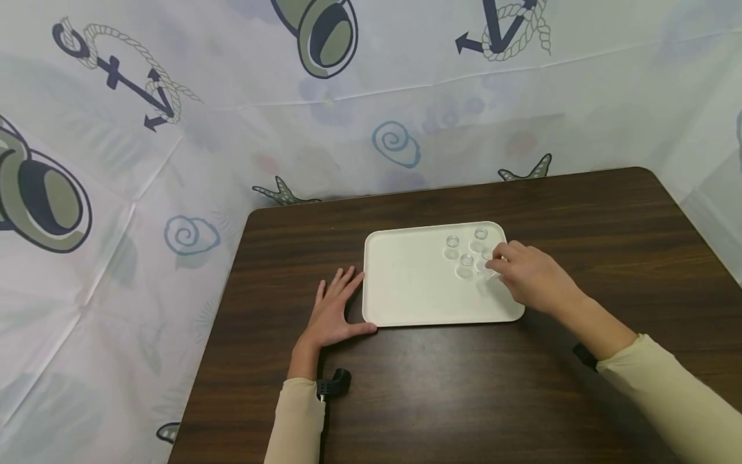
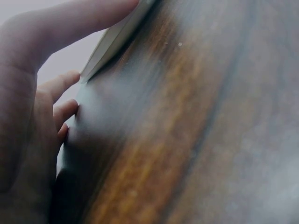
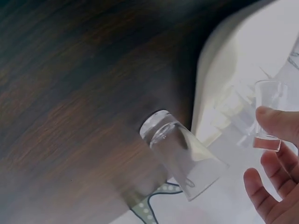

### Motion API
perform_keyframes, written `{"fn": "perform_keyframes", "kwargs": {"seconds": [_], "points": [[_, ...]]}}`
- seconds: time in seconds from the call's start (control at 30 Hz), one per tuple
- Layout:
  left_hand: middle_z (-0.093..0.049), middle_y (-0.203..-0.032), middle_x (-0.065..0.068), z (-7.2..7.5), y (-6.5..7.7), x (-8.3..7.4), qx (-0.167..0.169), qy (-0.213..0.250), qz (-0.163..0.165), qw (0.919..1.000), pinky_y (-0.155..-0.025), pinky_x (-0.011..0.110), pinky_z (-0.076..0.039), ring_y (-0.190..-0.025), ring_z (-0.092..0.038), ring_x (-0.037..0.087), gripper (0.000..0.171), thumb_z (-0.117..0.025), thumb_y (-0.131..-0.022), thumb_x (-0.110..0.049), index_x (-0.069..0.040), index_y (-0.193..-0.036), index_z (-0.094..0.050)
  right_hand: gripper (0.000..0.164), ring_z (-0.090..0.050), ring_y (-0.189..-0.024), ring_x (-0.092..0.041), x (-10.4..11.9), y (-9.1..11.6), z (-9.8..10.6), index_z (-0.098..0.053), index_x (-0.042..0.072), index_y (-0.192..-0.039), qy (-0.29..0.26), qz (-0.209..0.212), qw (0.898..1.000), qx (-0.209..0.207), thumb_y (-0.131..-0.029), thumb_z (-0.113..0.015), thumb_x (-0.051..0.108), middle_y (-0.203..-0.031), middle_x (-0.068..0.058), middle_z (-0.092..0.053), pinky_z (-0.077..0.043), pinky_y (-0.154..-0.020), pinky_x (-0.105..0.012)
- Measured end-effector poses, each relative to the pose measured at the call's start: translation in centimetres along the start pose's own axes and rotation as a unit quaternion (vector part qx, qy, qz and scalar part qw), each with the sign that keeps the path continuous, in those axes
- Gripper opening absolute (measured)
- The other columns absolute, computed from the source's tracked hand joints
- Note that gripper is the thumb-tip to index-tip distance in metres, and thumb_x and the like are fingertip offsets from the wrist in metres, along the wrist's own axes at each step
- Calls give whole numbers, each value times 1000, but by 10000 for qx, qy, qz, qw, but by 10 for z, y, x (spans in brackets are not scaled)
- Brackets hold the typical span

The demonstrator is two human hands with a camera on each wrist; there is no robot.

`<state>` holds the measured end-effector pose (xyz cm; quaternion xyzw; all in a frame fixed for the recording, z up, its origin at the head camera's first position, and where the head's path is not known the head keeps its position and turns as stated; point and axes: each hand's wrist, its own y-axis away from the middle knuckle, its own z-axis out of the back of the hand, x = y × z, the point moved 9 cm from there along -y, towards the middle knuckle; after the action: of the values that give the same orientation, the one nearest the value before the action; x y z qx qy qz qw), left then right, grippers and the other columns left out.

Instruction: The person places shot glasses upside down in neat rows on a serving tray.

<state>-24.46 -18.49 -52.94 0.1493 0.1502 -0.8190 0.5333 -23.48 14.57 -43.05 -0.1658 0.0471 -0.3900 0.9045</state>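
My right hand (image 1: 533, 277) is over the right side of a white tray (image 1: 406, 277). In the right wrist view, its thumb and fingers pinch a small clear shot glass (image 3: 271, 98). Several more shot glasses (image 1: 452, 242) stand on the tray's right half, just left of that hand. One further shot glass (image 3: 182, 154) stands on the dark wood beside the tray in the right wrist view; from the head camera the hand hides it. My left hand (image 1: 330, 319) lies with spread, straight fingers along the tray's left edge, its thumb at the near left corner.
The tray lies on a dark wood-grain table (image 1: 440, 393). Behind and to the left hangs a white sheet (image 1: 243, 148) printed with anchors, shells and starfish. A black strap (image 1: 333, 385) sits on the left wrist.
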Motion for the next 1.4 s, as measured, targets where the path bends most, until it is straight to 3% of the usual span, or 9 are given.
{"fn": "perform_keyframes", "kwargs": {"seconds": [0.27, 0.6, 0.9, 1.4], "points": [[-18, -159, 2, 0, 1, 1, 12, -37, -15, 10000, -111, 62, -3, -147, -10, 28, 109, -66, -64, -77, -30, -153, -24, 29, -52, -86, -27, 7, 0, -12, -70, 3, -95, 634, 216, 9971, 370, -71, -70, -13, -99, -11, -57, -46, -65, -36], [-17, -160, 1, 0, 1, 0, 31, 29, 10, 10000, -112, 61, 0, -147, -9, 27, 109, -65, -65, -78, -30, -153, -23, 22, -47, -80, -24, 12, -1, -16, -70, 3, -88, 1160, 408, 9899, 713, -70, -79, -6, -90, -9, -53, -40, -60, -34], [-18, -160, 2, 1, 1, -1, 10, 34, -13, 10000, -112, 61, 0, -147, -9, 27, 110, -65, -64, -78, -29, -153, -23, 15, -47, -78, -25, 19, -4, -17, -67, 2, -82, 1289, 589, 9885, 521, -73, -75, -7, -86, -9, -49, -40, -60, -35], [-17, -160, 2, -1, 0, -2, 62, 20, 15, 10000, -112, 60, 0, -147, -8, 26, 110, -62, -64, -81, -30, -153, -23, 19, -48, -80, -25, 23, -2, -22, -67, 5, -81, 1225, 692, 9890, 452, -70, -78, -6, -88, -8, -52, -40, -63, -36]]}}
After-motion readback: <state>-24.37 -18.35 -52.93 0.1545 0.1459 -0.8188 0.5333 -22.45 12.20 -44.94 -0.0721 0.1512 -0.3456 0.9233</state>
